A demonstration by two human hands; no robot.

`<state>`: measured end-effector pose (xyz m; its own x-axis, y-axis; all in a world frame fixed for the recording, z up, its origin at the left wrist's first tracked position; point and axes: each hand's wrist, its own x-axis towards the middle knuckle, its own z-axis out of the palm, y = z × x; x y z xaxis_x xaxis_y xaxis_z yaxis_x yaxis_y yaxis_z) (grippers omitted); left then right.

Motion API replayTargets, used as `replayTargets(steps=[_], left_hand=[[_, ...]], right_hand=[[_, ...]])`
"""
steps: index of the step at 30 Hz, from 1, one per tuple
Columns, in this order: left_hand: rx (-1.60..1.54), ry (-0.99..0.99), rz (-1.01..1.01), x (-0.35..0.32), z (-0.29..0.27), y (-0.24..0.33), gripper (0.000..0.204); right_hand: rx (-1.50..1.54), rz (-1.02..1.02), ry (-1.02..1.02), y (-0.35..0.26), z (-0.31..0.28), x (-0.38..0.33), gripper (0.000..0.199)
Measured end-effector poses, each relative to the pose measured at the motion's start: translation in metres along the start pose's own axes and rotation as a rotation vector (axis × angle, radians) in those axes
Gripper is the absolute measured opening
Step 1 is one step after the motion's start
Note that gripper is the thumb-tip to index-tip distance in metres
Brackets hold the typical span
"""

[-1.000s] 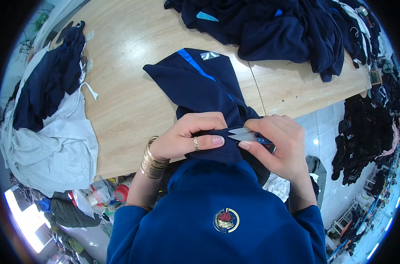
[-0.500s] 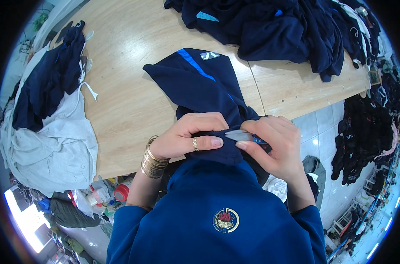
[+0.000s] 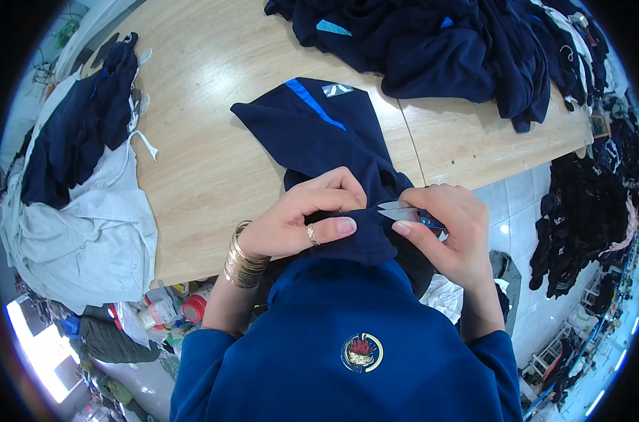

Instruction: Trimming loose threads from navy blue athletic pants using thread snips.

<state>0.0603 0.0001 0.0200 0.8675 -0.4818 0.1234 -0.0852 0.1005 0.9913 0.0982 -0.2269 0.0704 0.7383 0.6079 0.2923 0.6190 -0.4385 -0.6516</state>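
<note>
A navy garment (image 3: 319,141) with a bright blue stripe and a small silvery patch lies partly on the table, its near end lifted over the front edge. My left hand (image 3: 309,218) pinches a fold of that end between thumb and bent fingers. Close by on the right, my right hand (image 3: 450,228) is closed around thread snips (image 3: 407,213) with pale metal blades and a blue handle. The blade tips point left at the held fold, just beside it. Whether they touch the cloth I cannot tell.
The pale wooden table (image 3: 193,133) has a seam running across it. A large heap of navy garments (image 3: 446,56) lies at the far right. Navy cloth (image 3: 84,126) rests on light grey cloth (image 3: 94,232) at the left edge. Dark clothes (image 3: 580,218) hang or lie beyond the table's right side.
My right hand has drawn the snips slightly to the right, away from my left thumb. The left hand still holds the fold, its knuckles raised a little.
</note>
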Motion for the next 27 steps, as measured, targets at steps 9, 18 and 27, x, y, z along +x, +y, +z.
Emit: replayTargets(steps=[9, 18, 27], left_hand=[[-0.048, -0.007, 0.030, 0.0018, 0.0004, -0.0015, 0.022], [-0.087, -0.065, 0.047, 0.0023, 0.0001, -0.0038, 0.023], [-0.115, -0.088, 0.051, 0.0027, -0.0014, -0.0080, 0.025]], right_hand=[[0.006, -0.013, -0.082, -0.0021, -0.0035, -0.0021, 0.022], [0.011, -0.052, -0.050, -0.0024, 0.0015, -0.0020, 0.021], [-0.026, -0.092, -0.077, -0.0027, -0.0009, 0.0000, 0.020]])
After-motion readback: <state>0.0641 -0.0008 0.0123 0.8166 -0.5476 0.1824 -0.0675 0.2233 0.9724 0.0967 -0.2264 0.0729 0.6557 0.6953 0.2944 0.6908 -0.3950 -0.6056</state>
